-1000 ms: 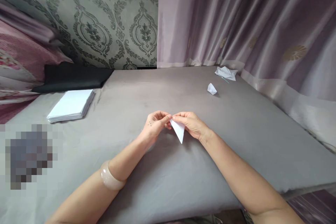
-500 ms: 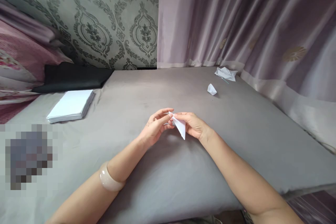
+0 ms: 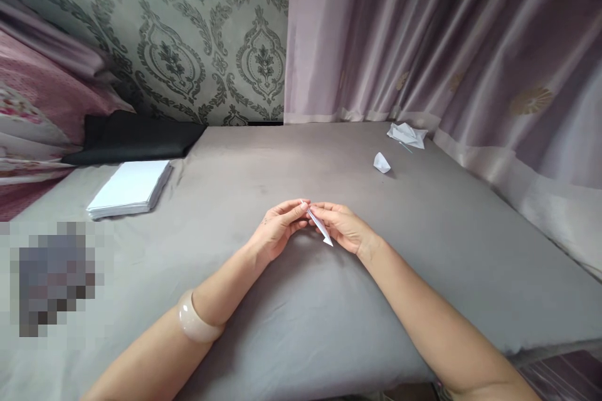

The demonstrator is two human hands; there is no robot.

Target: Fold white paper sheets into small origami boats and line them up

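A small folded piece of white paper [image 3: 322, 227] is pinched between my two hands above the grey cloth. My left hand [image 3: 281, 227], with a pale bangle [image 3: 197, 319] on its forearm, grips the upper end between thumb and fingers. On the other side my right hand [image 3: 342, 225] holds the paper near the same end, its fingertips close to the left ones. The paper is seen nearly edge-on, with its pointed lower end slanting down towards me. My fingers partly hide its upper end.
The grey cloth [image 3: 282, 163] covers the work surface. A stack of white paper [image 3: 129, 188] lies at the left, before a black item [image 3: 136, 138]. A folded paper boat [image 3: 382, 163] sits right of centre; more folded papers [image 3: 407, 135] lie by the curtain [image 3: 367, 44]. A pixelated patch covers the lower left.
The folded paper has turned from showing a broad triangular face to nearly edge-on. Both hands keep their hold in almost the same place. The view has shifted slightly.
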